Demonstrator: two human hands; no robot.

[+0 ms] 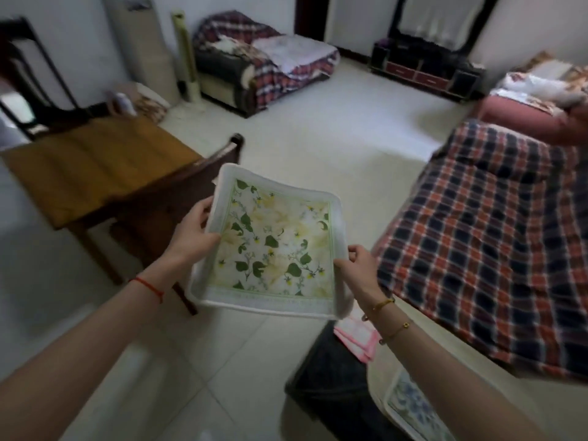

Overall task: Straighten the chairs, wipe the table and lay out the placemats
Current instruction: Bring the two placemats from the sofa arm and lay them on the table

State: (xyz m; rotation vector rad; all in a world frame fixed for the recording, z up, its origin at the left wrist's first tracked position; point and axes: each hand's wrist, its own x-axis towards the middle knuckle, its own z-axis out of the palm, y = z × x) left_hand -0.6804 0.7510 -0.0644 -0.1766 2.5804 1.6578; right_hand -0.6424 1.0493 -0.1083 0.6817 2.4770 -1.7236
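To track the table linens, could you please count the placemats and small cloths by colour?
Green-leaf placemat, held by left hand and right hand: 1
Blue-patterned mat: 1
Pink cloth: 1
Total: 3

placemat (273, 246) between left hand (191, 230) and right hand (359, 268), chair (105, 173) left, sofa (496, 243) right

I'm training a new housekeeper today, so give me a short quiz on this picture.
1. True or false: the left hand and the right hand both hold the floral placemat.
2. Which wrist wears the red string? A left, B right.
3. Fill in: the cushion on the wooden chair is ___.
Key: 1 true; 2 A; 3 brown.
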